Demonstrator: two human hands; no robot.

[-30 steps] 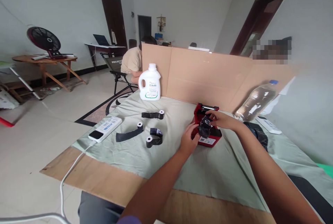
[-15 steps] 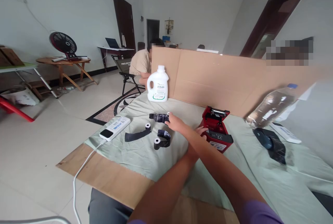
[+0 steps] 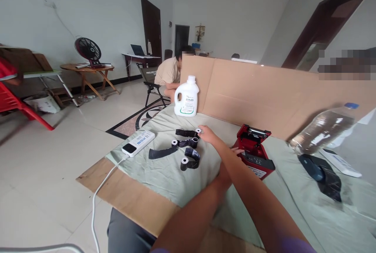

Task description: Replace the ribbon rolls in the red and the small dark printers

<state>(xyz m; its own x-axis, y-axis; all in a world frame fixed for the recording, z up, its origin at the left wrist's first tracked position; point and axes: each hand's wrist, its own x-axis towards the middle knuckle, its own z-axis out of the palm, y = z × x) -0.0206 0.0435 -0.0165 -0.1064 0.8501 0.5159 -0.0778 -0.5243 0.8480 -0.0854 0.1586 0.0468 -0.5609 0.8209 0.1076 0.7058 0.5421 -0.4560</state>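
My forearms cross over the cloth. My right hand [image 3: 207,134], fingers pinched, is at a small black paper roll [image 3: 199,131] with a white core; its loose strip [image 3: 185,132] lies to the left. My left hand [image 3: 236,152] is at the left side of a red label printer [image 3: 263,171] with its lid raised, and seems to grip it; the right forearm partly hides this hand. Just in front of the right hand lies another black strip with a curled end [image 3: 195,141]. Two more black rolls, a left one [image 3: 174,143] and a front one [image 3: 184,161], lie partly unrolled.
A white power bank [image 3: 139,142] with a cable lies left. Behind stand a white detergent jug [image 3: 187,97] and a cardboard panel [image 3: 249,92]. At right are a plastic bottle [image 3: 326,127] and a dark blue device [image 3: 313,167]. A person [image 3: 167,73] sits beyond the panel.
The view has turned slightly left. My right hand has shifted a little back and right with the roll, and a second strip with a curled end now shows in front of it. My left hand stays at the printer.
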